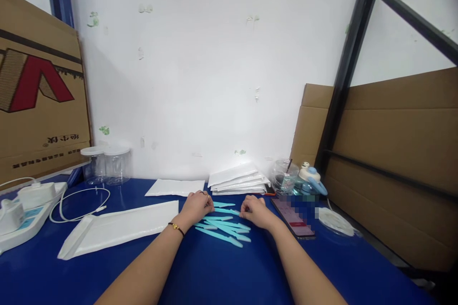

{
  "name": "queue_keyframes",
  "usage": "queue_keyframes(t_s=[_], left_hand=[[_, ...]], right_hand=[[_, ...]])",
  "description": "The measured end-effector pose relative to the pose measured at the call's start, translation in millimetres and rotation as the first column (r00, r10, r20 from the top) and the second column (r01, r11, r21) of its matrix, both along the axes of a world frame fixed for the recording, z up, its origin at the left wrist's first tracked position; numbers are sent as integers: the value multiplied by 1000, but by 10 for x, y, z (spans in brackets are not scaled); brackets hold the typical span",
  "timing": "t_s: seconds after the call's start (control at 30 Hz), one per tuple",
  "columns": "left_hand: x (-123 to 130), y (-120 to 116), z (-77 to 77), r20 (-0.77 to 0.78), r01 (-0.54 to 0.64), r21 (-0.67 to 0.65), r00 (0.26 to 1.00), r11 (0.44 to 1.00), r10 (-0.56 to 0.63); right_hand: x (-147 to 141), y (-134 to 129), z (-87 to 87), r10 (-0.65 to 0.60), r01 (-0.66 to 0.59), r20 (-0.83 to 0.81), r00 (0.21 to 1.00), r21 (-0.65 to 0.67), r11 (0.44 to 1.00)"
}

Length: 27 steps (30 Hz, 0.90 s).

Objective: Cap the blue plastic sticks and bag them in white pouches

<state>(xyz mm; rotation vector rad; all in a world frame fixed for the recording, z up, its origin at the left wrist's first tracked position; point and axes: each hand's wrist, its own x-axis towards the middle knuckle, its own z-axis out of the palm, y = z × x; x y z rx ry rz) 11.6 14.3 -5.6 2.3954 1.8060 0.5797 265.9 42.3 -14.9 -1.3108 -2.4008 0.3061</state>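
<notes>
Left hand (196, 207) and right hand (256, 211) bunch fingers at opposite ends of one turquoise eyebrow razor (227, 211); whether either grip pinches it, I cannot tell; at least six more razors (220, 237) lie nearer on the blue bench (218, 276)

The slim sticks (219, 237) are turquoise, the surface (222, 276) deep blue, the envelopes (125, 231) white, the carton (39, 126) brown with a red, seemingly striped emblem (29, 81).
</notes>
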Motion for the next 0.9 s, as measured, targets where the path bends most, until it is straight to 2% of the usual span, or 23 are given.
queue_keyframes(t_s=[0.2, 0.27, 0.37, 0.47, 0.57, 0.67, 0.73, 0.8, 0.9], left_hand=[[-223, 47, 27, 23, -118, 12, 993, 993, 118], [-251, 26, 44, 40, -72, -21, 996, 997, 73], [-236, -20, 49, 36, 56, -113, 998, 992, -53], [-190, -47, 27, 29, 91, -183, 996, 979, -87], [-144, -46, 17, 23, 93, -169, 996, 981, -90], [-127, -27, 35, 11, 85, -99, 996, 991, -85], [-140, -7, 47, -3, 49, -26, 999, 998, -49], [-170, 17, 45, -8, -9, 38, 1000, 999, 9], [-220, 50, 21, -4, -93, 64, 996, 994, 93]], right_hand=[[215, 40, 46, -145, 149, -68, 987, 46, 988], [151, 15, 39, -114, 119, -94, 989, 43, 992], [-51, -56, 10, -31, 32, -82, 996, 17, 999], [-246, -128, -20, 34, -33, -39, 999, 9, 999], [-339, -160, -26, 62, -62, -17, 998, 2, 998], [-308, -132, -4, 87, -86, -42, 995, 18, 996], [-215, -84, 14, 58, -55, -83, 995, 48, 997], [-81, -28, 29, -29, 36, -110, 994, 64, 997], [127, 16, 54, -170, 175, -104, 980, 40, 984]])
